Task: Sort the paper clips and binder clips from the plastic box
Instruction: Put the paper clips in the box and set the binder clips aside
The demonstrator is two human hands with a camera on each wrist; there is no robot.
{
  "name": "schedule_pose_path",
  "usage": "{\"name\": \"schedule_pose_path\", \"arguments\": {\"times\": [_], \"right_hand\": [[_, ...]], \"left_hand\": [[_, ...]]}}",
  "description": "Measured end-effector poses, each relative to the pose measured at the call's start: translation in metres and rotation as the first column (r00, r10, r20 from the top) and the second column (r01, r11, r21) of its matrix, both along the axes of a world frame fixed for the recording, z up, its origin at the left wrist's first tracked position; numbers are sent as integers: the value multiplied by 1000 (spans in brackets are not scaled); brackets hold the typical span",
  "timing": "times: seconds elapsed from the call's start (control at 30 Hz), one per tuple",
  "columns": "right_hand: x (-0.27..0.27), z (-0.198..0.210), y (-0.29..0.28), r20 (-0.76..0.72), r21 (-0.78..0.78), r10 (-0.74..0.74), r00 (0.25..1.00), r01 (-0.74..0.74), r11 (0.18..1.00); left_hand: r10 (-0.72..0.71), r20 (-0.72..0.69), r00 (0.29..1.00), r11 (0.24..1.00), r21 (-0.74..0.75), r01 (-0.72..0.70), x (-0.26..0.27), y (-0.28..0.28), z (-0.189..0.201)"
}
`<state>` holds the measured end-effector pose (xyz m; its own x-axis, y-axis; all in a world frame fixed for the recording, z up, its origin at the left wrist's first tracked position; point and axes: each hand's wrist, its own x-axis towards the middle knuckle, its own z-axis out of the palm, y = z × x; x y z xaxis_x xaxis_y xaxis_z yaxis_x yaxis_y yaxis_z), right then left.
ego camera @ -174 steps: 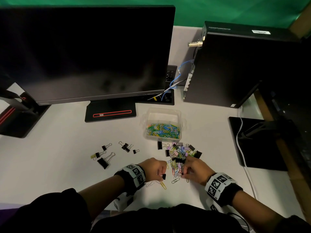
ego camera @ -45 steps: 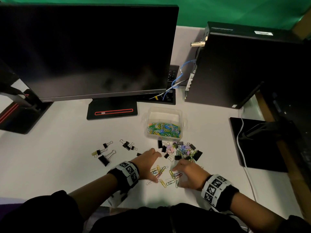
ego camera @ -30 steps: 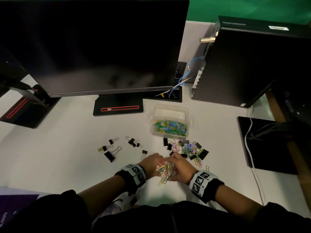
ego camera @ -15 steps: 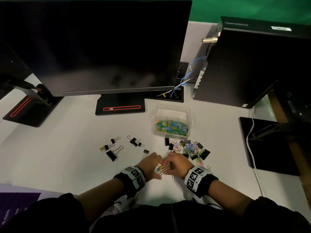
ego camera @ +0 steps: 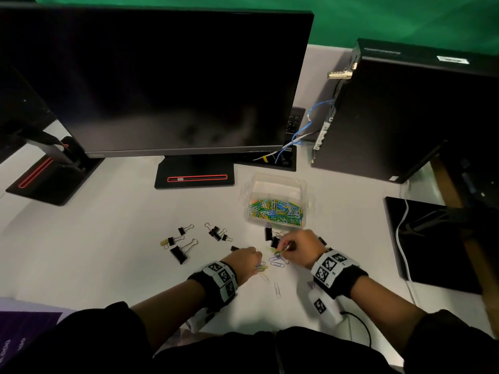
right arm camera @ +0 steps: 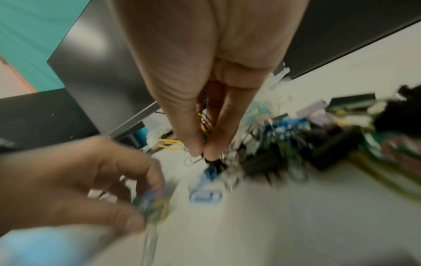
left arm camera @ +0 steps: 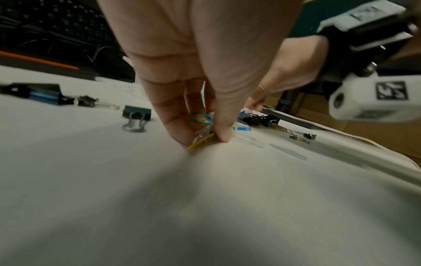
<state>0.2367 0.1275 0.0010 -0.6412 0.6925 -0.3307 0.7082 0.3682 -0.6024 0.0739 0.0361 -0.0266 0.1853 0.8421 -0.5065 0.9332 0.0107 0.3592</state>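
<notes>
The clear plastic box (ego camera: 275, 184) holds several coloured paper clips (ego camera: 278, 210). My left hand (ego camera: 256, 263) pinches a small bundle of paper clips (left arm camera: 202, 138) against the white table, thumb and fingers curled round it. My right hand (ego camera: 282, 251) pinches another bundle of paper clips (right arm camera: 205, 133) just in front of the box, at the edge of a mixed pile of clips (right arm camera: 318, 144). Sorted black binder clips (ego camera: 179, 251) lie to the left. In the right wrist view, the left hand (right arm camera: 79, 189) is blurred.
A monitor (ego camera: 162, 82) on its stand (ego camera: 194, 174) fills the back, with a black computer case (ego camera: 405, 109) at the right and a black pad with a white cable (ego camera: 432, 238) beyond. Loose paper clips (ego camera: 277, 289) lie between the wrists.
My hands were pressed together over one bundle of paper clips; now they have parted, each holding some. The right hand has moved up and right toward the pile.
</notes>
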Motion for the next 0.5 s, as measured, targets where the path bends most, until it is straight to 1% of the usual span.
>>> {"name": "schedule_pose_path", "arguments": {"times": [0.17,0.27,0.37,0.43,0.5], "right_hand": [[-11,22,42,-85,57,-150,985,155,986],[-17,26,62,-95,116,-227,969,237,965],[-18,20,69,-38,113,-226,973,229,967],[-16,14,66,-3,123,-190,982,189,974],[-12,11,58,2,172,-141,990,138,975]], "left_hand": [[-81,-114,990,997,7,82,2,6,-2],[-127,-162,979,991,13,131,3,9,-2],[-184,-231,955,981,13,192,5,10,-1],[-215,-270,938,974,12,227,7,11,1],[-231,-288,929,970,3,242,6,11,0]]}}
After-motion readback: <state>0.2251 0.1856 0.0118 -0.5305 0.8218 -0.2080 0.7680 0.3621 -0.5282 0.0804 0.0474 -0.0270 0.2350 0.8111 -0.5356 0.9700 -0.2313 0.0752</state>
